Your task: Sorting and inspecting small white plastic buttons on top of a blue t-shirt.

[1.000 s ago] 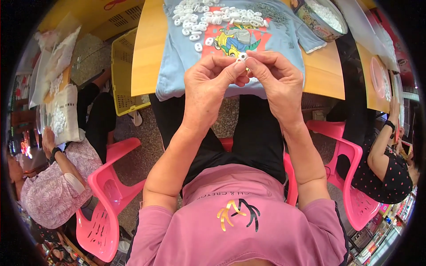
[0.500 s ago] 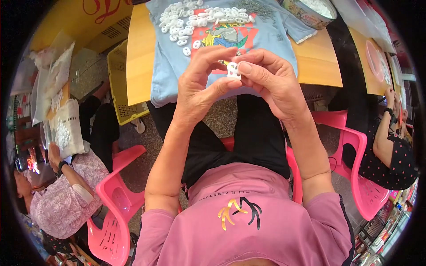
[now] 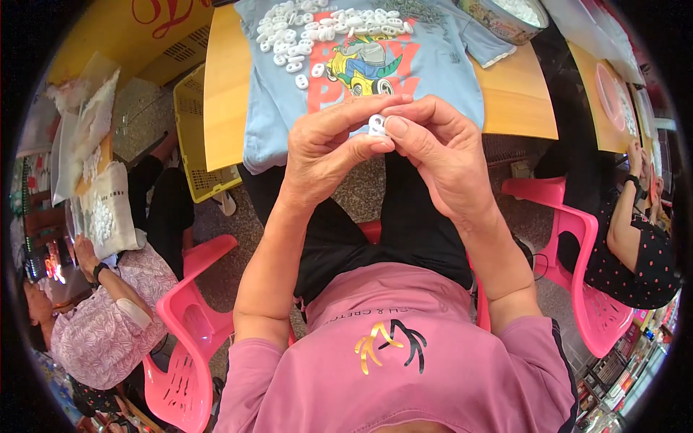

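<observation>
Between my two hands is a small white plastic piece with holes (image 3: pixel 376 125). My left hand (image 3: pixel 325 144) pinches it from the left, with the thumb under it and the fingers curled above. From the other side, my right hand (image 3: pixel 444 148) presses thumb and fingertips against it. Part of the piece is hidden by the fingertips. Beyond my hands, a light blue T-shirt (image 3: pixel 278 119) with a cartoon print lies spread over the wooden table (image 3: pixel 225 108). Many loose white two-holed oval pieces (image 3: pixel 292 47) are heaped on its far part.
A round tub (image 3: pixel 498 25) of white pieces stands at the far right, near small dark green bits (image 3: pixel 426 13). A yellow crate (image 3: pixel 198 137) is left of the table. Pink chairs (image 3: pixel 191 339) flank me; other people sit at tables on both sides.
Both hands have come slightly nearer to me, with the white piece still between them. The piece shows at a different angle, and more of the shirt's print is uncovered.
</observation>
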`<state>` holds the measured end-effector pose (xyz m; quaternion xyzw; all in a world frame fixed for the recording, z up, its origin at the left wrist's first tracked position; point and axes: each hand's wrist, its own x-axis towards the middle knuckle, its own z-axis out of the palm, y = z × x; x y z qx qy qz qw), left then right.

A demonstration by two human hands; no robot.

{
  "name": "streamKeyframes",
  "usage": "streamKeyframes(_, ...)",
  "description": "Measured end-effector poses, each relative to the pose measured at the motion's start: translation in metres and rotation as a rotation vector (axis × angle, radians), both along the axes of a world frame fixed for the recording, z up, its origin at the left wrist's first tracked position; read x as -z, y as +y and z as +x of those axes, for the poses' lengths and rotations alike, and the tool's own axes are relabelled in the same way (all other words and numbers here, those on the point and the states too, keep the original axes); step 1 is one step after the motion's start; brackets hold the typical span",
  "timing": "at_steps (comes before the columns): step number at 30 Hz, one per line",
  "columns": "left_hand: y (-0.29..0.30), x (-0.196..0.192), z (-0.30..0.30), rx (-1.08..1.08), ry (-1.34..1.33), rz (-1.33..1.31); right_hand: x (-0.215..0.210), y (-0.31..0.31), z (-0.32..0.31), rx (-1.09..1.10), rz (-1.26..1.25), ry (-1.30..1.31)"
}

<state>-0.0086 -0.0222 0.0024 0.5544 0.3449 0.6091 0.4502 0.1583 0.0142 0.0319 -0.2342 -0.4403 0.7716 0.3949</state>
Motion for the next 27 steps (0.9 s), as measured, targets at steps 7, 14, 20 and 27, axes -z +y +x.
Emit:
streamKeyframes(7, -0.002, 0.001, 0.0, -0.021, 0.029, -0.015, 0.015, -0.004, -0.003, 0.055, 0.003, 0.032)
streamKeyframes(14, -0.013, 0.0, -0.008, -0.076, -0.077, -0.09, 0.008, 0.009, -0.005, -0.026, 0.058, -0.078)
streamKeyframes(20, -0.044, -0.01, -0.097, -0.612, 0.166, -0.174, 0.021, 0.081, 0.01, 0.168, 0.578, -0.565)
streamKeyframes(27, -0.069, 0.064, -0.222, -0.857, 0.455, -0.407, 0.032, 0.171, 0.038, 0.512, 1.208, -1.129)
